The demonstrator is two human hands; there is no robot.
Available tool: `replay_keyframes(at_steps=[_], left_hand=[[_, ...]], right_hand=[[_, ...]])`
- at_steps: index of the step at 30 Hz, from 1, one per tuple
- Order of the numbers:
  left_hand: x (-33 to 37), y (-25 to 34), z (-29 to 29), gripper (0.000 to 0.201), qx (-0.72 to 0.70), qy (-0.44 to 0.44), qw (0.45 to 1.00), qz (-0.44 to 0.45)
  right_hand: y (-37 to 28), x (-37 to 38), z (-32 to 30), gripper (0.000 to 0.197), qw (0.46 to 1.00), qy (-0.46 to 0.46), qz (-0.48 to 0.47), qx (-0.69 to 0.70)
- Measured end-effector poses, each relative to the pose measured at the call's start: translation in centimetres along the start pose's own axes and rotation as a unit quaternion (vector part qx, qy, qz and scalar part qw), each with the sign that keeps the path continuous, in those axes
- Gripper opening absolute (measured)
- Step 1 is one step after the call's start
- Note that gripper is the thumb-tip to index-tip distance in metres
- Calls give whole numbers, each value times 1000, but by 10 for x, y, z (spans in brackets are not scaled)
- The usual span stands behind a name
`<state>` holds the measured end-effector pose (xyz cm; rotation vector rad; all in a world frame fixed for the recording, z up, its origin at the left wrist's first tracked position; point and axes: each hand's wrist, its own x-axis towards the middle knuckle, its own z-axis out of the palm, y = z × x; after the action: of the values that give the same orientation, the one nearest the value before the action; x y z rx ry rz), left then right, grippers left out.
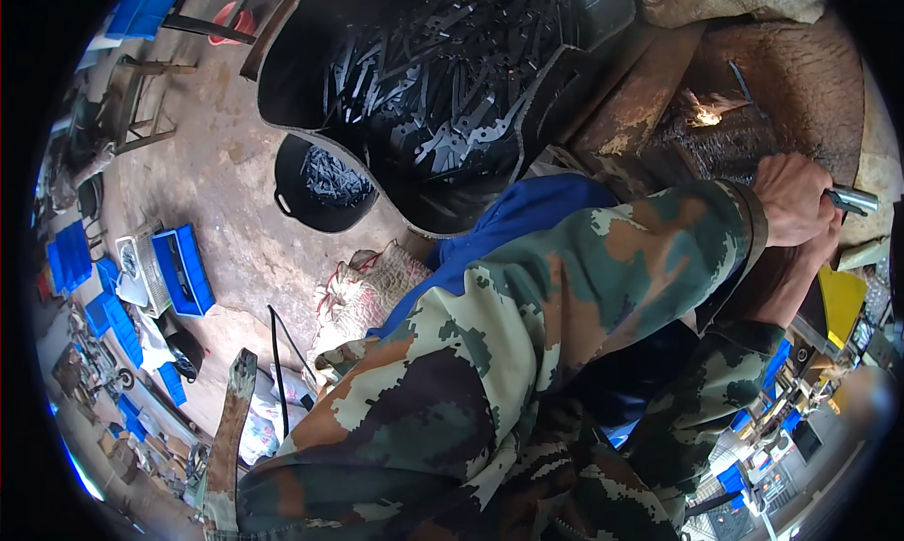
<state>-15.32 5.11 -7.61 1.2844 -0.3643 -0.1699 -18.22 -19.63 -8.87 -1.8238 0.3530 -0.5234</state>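
Note:
Both my arms, in camouflage sleeves, reach across to the right side. My left hand (791, 198) is closed in a fist, with a silvery metal piece with a dark part (855, 200) sticking out past its knuckles. Just below and behind it is my right hand (827, 240). Its wrist shows, but the left hand hides most of its fingers. Beyond the hands, a bright orange-white glow (704, 115) shows above a dark, wet-looking surface. A thin metal strip (741, 80) stands beside that glow.
A large black tub (282, 80) holds many flat dark metal parts. Next to it stands a smaller black bucket (287, 207) of small metal pieces. A woven sack (372, 291) lies below them. Blue bins (193, 273) stand on the floor at left; a yellow panel (845, 306) is at right.

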Motion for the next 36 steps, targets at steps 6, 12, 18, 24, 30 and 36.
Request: replay_keyframes(at_steps=[6,12,18,24,30,36], left_hand=[[0,-1,-19,25,14,-13,1000,-8],[-2,6,-17,26,24,-25,999,2],[-9,12,-17,27,93,-14,995,29],[-12,28,-23,28,166,-53,984,30],[-14,25,-34,34,218,-33,975,12],[-12,5,-58,34,314,-71,947,7]], right_hand=[[-6,-17,45,19,999,7,7,32],[5,-7,23,21,999,20,8,37],[-7,-17,53,21,997,38,2,62],[-5,-29,63,16,992,59,18,114],[-52,-112,66,20,998,18,63,18],[-67,-202,70,23,977,-171,21,-122]])
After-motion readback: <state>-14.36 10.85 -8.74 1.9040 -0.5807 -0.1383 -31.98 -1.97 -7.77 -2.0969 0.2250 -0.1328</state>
